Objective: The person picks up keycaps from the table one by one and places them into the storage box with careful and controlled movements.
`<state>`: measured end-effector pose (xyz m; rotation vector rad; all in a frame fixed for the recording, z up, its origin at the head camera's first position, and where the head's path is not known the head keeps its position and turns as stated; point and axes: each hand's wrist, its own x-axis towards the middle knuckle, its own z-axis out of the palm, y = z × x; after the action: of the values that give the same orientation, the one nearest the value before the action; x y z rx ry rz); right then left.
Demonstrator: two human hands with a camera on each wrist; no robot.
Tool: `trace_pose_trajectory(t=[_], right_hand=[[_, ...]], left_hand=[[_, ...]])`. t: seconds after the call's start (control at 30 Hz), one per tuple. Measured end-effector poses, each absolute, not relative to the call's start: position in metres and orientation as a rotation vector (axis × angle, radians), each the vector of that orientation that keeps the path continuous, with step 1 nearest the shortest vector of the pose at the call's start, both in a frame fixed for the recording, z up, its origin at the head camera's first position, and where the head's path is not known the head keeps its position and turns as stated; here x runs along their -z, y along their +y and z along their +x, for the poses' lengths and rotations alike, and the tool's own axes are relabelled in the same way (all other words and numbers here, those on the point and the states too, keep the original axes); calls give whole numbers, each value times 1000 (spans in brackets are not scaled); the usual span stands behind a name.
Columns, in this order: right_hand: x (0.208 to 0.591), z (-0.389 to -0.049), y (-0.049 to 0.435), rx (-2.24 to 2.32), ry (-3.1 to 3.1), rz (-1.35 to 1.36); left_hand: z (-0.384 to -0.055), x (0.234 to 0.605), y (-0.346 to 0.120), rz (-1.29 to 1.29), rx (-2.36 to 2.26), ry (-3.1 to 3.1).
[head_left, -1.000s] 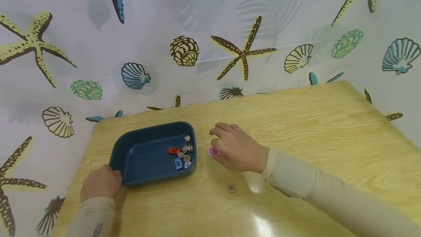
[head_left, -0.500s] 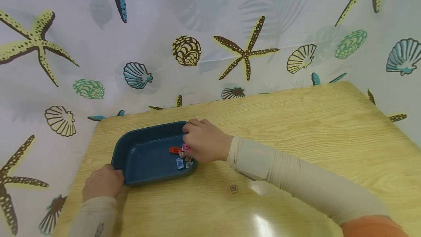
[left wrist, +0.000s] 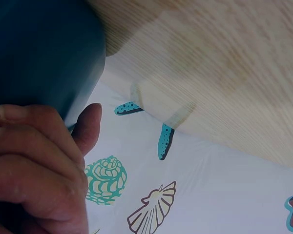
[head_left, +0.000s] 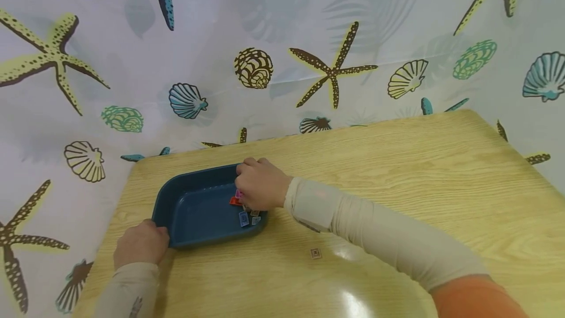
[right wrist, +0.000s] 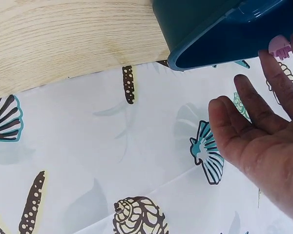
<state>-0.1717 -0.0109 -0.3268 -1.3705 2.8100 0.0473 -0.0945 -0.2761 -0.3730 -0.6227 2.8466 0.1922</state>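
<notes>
In the head view, a dark blue plastic tray (head_left: 198, 215) sits on the table's left part. My left hand (head_left: 140, 243) grips its front-left corner; in the left wrist view the fingers (left wrist: 34, 146) curl at the tray wall (left wrist: 49, 53). My right hand (head_left: 261, 185) is over the tray's right end. Between its thumb and index finger it pinches a small pink piece (right wrist: 279, 46), which shows short prongs in the right wrist view. Beneath lie a red piece (head_left: 235, 201), a blue piece (head_left: 244, 218) and several small beige ones, partly hidden by the hand.
One small brown square piece (head_left: 315, 253) lies on the wooden table (head_left: 397, 175), in front of the tray and to its right. A white cloth (head_left: 273, 13) printed with shells and starfish hangs behind the table.
My right hand has carried the pink piece leftward from the table to above the small pieces in the tray. The left hand keeps its grip on the tray corner.
</notes>
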Motion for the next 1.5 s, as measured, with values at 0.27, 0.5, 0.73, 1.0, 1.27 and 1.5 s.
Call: trace_pose_trajectory(t=[0.27,0.5,0.73,1.0,1.27,1.5], right_hand=[[326,-173,-11,-42,2810,-1329],[326,-174,-5,-59,2830,-1288],[328,-175,-2,-49,2838,-1263],[330,-174,2,-35,2845,-1277],[328,-165,13,-51,2868,-1310],[319,-151,28,-23,2907,-1394]], left_hand=[[-94,375,-276,-626,-208,2851],[-93,376,-277,-598,-203,2875],[-93,374,-277,-608,-228,2878],[-93,375,-278,-615,-239,2872],[-95,374,-277,-625,-227,2868],[-96,374,-275,-675,-207,2827]])
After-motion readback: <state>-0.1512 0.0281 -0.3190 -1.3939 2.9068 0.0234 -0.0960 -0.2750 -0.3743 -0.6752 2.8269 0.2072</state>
